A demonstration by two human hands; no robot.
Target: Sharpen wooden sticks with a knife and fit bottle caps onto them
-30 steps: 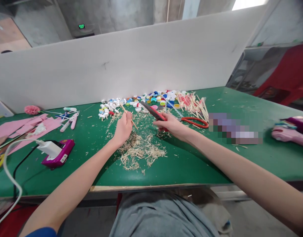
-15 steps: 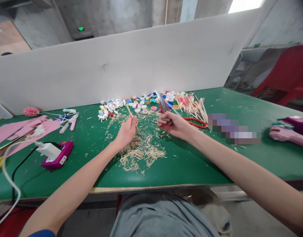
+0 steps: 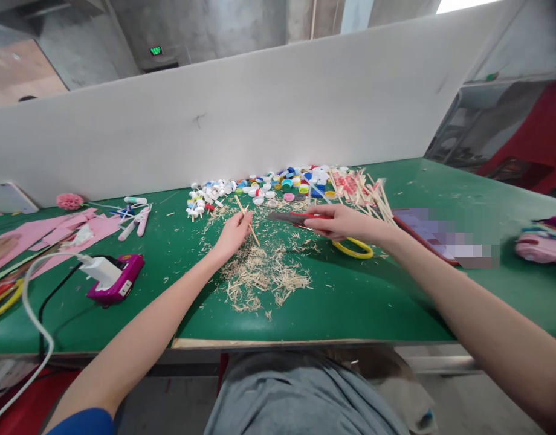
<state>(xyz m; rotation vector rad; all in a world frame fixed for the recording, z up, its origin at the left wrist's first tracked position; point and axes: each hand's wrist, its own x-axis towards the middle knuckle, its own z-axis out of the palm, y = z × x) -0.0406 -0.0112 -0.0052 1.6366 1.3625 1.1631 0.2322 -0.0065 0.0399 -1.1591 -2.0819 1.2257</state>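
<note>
My left hand [image 3: 235, 235] is closed round a thin wooden stick [image 3: 240, 204], which slants up past the fingers and shows again below them. A thin pale sliver stands by the stick at the fingers. To the right, my right hand [image 3: 335, 221] grips a pair of scissors [image 3: 284, 217] around its middle. Its grey blade points left toward the stick, without touching it, and a yellow handle loop [image 3: 357, 249] shows below the hand. Beneath and in front of my left hand lies a heap of wood shavings [image 3: 269, 281] on the green table [image 3: 350, 311].
Many coloured bottle caps [image 3: 271, 184] and a bundle of wooden sticks [image 3: 366, 190] lie along the white partition [image 3: 260, 115]. At left are a purple power socket [image 3: 117, 281] with cables, pink paper [image 3: 103, 229] and another person's hand [image 3: 3, 249]. A blurred tablet-like object [image 3: 423, 232] lies at right.
My right hand has moved a little right, and the scissors have turned from blade-up to nearly level. A yellow loop now shows instead of red. The view has shifted, bringing another person's hand in.
</note>
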